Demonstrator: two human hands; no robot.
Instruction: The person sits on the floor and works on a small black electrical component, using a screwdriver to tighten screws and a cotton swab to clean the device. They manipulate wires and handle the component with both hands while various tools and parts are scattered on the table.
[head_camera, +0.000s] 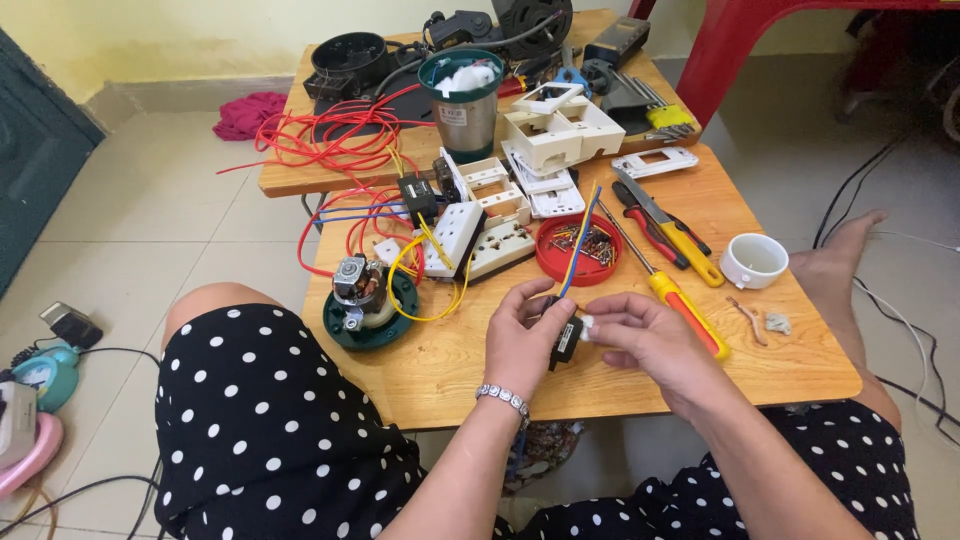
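Black polka-dot dress, red wires, red lid, yellow-handled screwdriver, white cup, green motor base

Bench: pale wood, smooth, visible grain. Black component: matt plastic. Red dish: glossy plastic. Screwdriver: metal shaft, glossy yellow-red plastic handle. Cup: brushed metal, green plastic rim. White socket housings: smooth plastic. Bracelet: shiny metal. Dress: black polka-dot cloth.
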